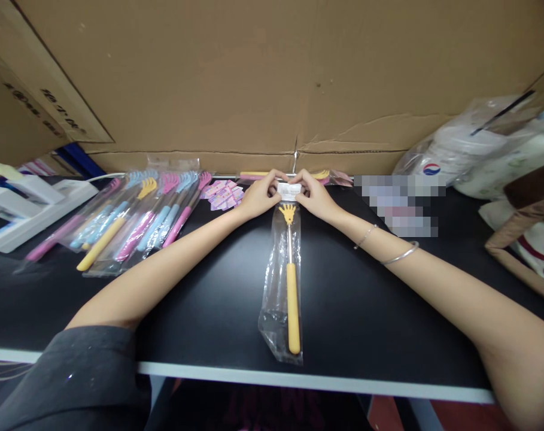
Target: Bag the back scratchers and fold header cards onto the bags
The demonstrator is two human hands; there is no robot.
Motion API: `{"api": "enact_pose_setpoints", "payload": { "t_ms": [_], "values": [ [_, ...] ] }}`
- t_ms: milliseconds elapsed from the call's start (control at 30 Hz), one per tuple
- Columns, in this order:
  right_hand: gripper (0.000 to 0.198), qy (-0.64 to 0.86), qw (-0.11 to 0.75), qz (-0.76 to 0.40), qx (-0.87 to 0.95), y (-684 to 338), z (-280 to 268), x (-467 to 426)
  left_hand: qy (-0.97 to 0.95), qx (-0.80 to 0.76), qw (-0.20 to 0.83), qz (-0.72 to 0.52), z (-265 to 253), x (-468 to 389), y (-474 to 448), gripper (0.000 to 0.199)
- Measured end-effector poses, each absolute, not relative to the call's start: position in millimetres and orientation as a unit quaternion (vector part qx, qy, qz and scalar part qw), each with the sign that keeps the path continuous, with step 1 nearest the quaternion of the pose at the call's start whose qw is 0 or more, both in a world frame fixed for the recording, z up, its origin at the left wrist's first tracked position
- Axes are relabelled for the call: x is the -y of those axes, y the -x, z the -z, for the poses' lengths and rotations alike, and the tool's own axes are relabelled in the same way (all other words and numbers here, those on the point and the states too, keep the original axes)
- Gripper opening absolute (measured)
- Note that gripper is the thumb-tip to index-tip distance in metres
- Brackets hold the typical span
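A yellow back scratcher point(292, 299) with a hand-shaped head lies on the black table inside a clear plastic bag point(275, 287), its head pointing away from me. At the far end of the bag, my left hand point(260, 194) pinches the left side and my right hand point(317, 194) the right side. Between my fingertips shows a small whitish rectangle point(289, 191); whether it is a label or the folded bag top I cannot tell. Just left of my left hand are pink and purple printed cards point(223, 195).
Several bagged back scratchers point(141, 215) in pink, blue and yellow lie at the left, beside a white power strip point(38, 206). More lie behind my hands against the cardboard wall point(272, 78). A bagged Pepsi cup point(451, 149) and a plush item point(532, 221) stand at the right.
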State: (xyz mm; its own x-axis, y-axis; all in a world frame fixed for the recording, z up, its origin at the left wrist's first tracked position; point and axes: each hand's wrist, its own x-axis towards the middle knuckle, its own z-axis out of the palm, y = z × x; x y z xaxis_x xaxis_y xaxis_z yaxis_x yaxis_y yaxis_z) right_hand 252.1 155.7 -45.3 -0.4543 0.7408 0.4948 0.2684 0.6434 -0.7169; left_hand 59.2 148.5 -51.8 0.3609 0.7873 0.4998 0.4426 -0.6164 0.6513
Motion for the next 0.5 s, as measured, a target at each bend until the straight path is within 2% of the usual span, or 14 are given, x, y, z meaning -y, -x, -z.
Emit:
{"api": "enact_pose_setpoints", "payload": {
  "t_ms": [300, 500],
  "values": [
    [0.025, 0.338, 0.410, -0.273, 0.801, -250.4, 45.2, -154.0, -0.802, -0.386, 0.214, -0.403, 48.5, -144.9, -59.4, 0.031],
    [0.025, 0.371, 0.392, -0.239, 0.807, -250.5, 45.2, -151.5, -0.803, -0.392, 0.205, -0.399, 47.3, -143.4, -60.4, 0.033]
  ]
}}
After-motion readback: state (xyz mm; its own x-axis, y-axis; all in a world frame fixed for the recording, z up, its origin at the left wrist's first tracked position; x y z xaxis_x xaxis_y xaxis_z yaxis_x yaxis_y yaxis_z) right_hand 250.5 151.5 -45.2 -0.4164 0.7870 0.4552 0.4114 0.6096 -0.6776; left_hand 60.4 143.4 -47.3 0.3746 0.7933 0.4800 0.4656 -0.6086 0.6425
